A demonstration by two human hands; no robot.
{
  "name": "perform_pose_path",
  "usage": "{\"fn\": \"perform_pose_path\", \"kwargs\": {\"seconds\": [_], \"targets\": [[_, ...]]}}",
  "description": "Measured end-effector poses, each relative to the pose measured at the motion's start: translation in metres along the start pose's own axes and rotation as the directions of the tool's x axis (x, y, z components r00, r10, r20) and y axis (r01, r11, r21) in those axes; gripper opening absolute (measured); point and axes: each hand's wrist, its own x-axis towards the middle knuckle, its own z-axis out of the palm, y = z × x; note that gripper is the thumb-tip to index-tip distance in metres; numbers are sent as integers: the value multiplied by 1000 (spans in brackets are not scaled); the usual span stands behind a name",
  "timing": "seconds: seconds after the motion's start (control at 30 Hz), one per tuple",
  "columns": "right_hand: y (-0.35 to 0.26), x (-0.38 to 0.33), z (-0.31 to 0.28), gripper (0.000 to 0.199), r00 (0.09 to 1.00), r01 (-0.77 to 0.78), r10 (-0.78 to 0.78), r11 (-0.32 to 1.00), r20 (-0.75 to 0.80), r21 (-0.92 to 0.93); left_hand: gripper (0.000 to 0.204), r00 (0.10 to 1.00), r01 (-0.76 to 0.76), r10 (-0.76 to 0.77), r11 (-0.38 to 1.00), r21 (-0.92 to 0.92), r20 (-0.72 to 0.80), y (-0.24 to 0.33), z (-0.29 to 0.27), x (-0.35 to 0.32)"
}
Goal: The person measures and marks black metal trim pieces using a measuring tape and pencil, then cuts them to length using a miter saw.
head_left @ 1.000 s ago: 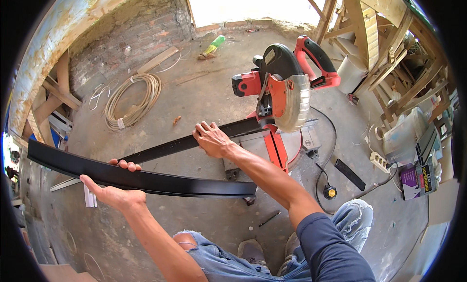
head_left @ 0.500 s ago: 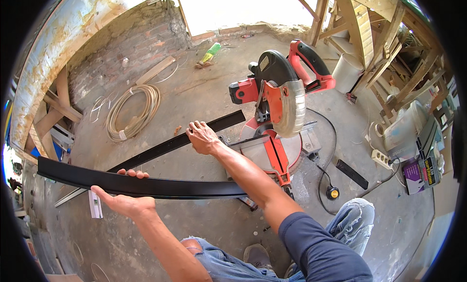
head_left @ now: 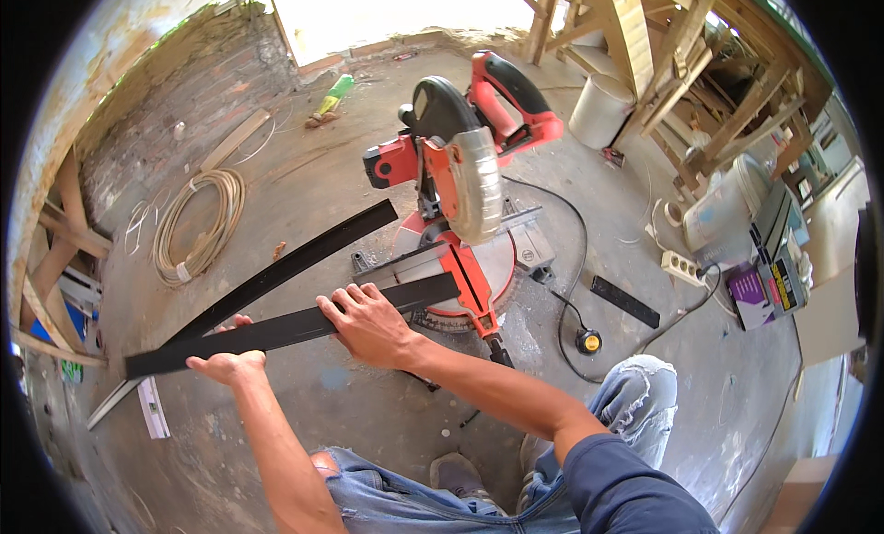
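Note:
A long black trim strip (head_left: 285, 328) slants across in front of me. My left hand (head_left: 232, 364) grips it from below near its left end, the thumb on the near side and fingertips showing over the far edge. Farther along, my right hand (head_left: 366, 327) is closed over the strip with its fingers on top. The strip's right end lies over the table of a red and black mitre saw (head_left: 460, 179), beside the red slotted plate (head_left: 468, 281). The saw's head is raised. Another black strip (head_left: 295, 258) lies on the floor beyond the held one.
A coiled hose (head_left: 198, 226) and a green bottle (head_left: 336, 94) lie farther off. Right of the saw are a cable with a yellow-faced round fitting (head_left: 588, 341), a short black offcut (head_left: 626, 301), a power strip (head_left: 681, 268) and a purple-black box (head_left: 764, 290). Timber framing (head_left: 681, 83) stands behind.
The held strip's right end has moved up onto the saw table. My right hand has come down from above and closed on the strip. The whole scene has shifted left in view.

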Motion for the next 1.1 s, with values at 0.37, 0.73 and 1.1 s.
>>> {"fn": "perform_pose_path", "kwargs": {"seconds": [0.37, 0.73, 1.1], "targets": [[81, -43, 71, 43, 992, 65, -84, 978, -92, -198, 75, 874, 182, 416, 201, 963, -252, -79, -38, 25], [114, -36, 139, 41, 983, -6, 48, 971, -174, 238, 37, -77, -984, -438, -109, -138, 896, -217, 1, -87], [91, -13, 136, 22, 986, -20, 81, 922, -144, 387, 51, -55, -926, -762, -202, -318, 645, -245, -2, -37]]}}
